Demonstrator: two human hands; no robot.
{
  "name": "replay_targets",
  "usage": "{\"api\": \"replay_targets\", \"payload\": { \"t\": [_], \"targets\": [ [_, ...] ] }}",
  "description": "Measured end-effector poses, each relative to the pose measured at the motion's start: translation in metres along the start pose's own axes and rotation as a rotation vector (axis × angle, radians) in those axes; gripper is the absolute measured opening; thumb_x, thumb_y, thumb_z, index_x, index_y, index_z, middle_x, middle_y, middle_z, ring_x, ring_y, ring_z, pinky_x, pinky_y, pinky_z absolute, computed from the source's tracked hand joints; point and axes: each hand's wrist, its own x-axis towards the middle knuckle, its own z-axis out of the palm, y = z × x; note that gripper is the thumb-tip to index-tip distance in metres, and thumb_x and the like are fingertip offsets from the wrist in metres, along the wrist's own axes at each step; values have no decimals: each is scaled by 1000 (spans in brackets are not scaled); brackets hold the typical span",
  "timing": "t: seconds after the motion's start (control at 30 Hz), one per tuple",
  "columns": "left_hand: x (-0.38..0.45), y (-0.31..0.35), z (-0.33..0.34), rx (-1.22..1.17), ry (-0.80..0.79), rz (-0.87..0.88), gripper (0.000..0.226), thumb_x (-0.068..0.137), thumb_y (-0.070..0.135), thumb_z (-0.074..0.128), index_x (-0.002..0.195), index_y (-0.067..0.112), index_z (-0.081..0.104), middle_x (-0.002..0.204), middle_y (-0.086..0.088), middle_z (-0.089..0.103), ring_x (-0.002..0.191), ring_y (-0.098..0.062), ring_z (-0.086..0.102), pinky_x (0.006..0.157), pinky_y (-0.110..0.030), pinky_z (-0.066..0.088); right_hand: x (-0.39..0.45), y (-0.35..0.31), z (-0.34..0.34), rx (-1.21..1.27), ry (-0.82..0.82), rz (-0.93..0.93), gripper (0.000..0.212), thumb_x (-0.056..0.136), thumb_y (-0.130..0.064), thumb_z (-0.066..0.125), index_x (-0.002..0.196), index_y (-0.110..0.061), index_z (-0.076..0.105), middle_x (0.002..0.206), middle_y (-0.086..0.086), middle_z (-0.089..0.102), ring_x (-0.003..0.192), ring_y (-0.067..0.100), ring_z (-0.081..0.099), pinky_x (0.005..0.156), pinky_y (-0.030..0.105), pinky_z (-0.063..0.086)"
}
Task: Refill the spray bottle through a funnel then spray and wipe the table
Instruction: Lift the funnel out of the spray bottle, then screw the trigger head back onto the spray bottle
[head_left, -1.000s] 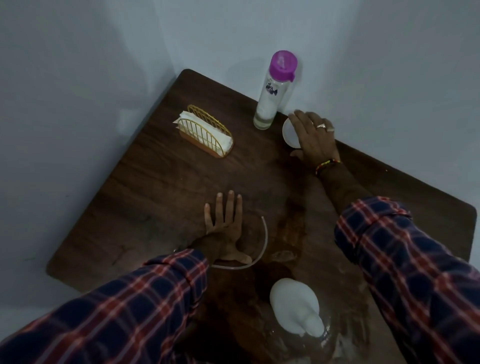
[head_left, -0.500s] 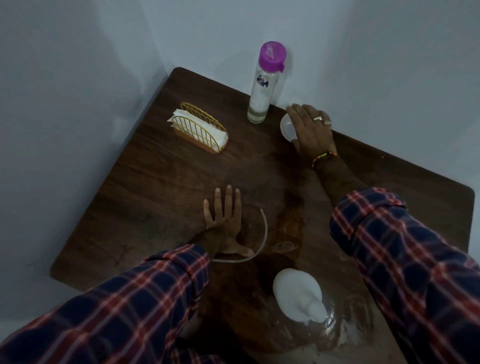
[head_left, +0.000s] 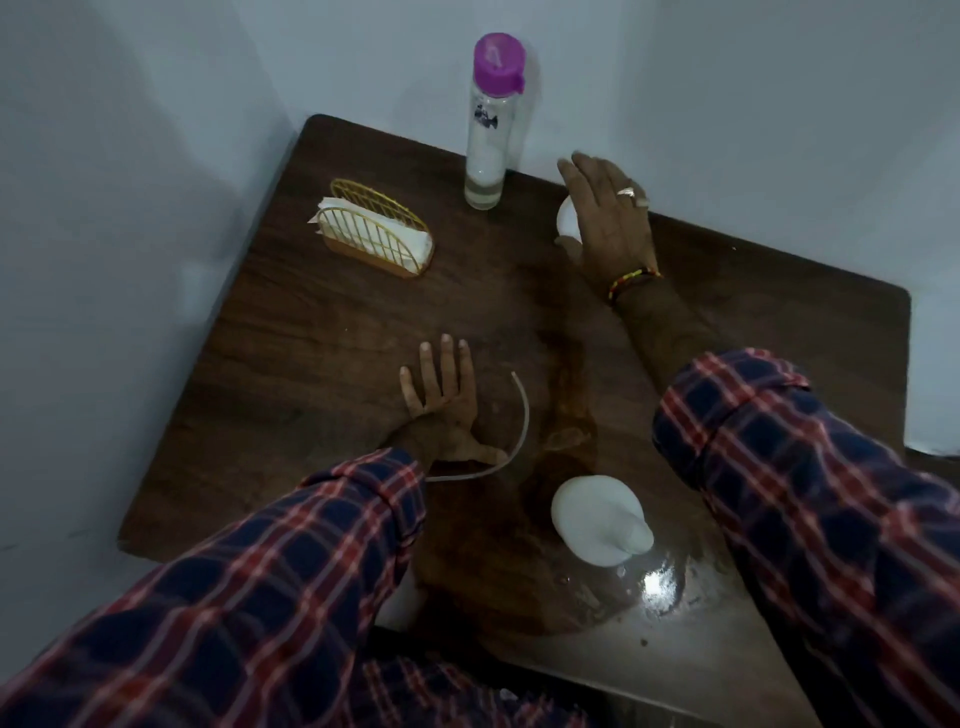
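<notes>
A white rounded spray bottle (head_left: 597, 519) stands near the front of the dark wooden table (head_left: 311, 338), with a wet patch (head_left: 654, 587) beside it. A thin clear tube (head_left: 522, 415) curves past my left hand (head_left: 441, 410), which lies flat and open on the wood. My right hand (head_left: 610, 228) rests at the back edge with fingers spread over a small white round thing (head_left: 565, 218). That thing is mostly hidden, and a grip on it does not show. A clear bottle with a purple cap (head_left: 488, 130) stands just left of that hand.
A gold wire holder with white napkins (head_left: 374, 236) sits at the back left. Grey walls close in the table at the back and left. A white object (head_left: 400, 597) peeks out under my left sleeve. A damp streak (head_left: 571, 395) runs down the middle of the table.
My view has shifted a little, so the table sits lower in frame. My right hand's fingers have spread and lifted slightly over the white thing. The left hand stays flat in place.
</notes>
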Motion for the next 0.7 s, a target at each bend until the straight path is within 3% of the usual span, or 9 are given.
{"api": "replay_targets", "payload": {
  "t": [0.13,0.3,0.37,0.43,0.53,0.7],
  "targets": [
    [-1,0,-3,4,10,18,156,58,81,70,146,5,-34,152,-21,-41,139,-48,-36,111,-69,-13,-50,9,-15,56,160,129,81,74,-24,74,146,-11,40,150,12,43,137,31,40,112,48,36],
    [-10,-2,-14,-63,6,35,146,67,68,75,150,12,-31,154,-12,-41,142,-39,-36,113,-59,-17,-130,-14,-48,202,308,322,77,77,-21,77,145,-11,42,150,11,42,139,28,37,115,44,33],
    [-18,-11,-19,-148,80,59,118,81,55,71,157,18,-12,164,-6,-23,150,-32,-20,119,-54,-5,-159,-33,-58,243,325,336,73,77,-20,78,142,-12,47,148,10,44,138,27,39,115,39,34],
    [-27,-26,-23,-326,168,62,84,92,38,65,158,20,17,166,-5,10,153,-26,8,122,-49,13,-180,-54,-62,283,310,334,68,77,-18,78,139,-12,50,147,10,46,136,28,41,113,36,33],
    [-53,-56,-22,-515,331,29,55,95,24,64,146,23,46,147,-2,51,137,-23,46,115,-44,34,-204,-92,-58,333,288,265,58,78,-19,78,133,-11,58,142,11,51,131,29,46,111,36,36],
    [-112,-116,-6,-574,518,-135,38,96,14,61,134,18,61,134,-1,63,126,-20,57,109,-35,43,-226,-166,-26,423,76,5,51,76,-15,76,126,-11,63,133,10,60,125,29,53,108,41,42]
  ]
}}
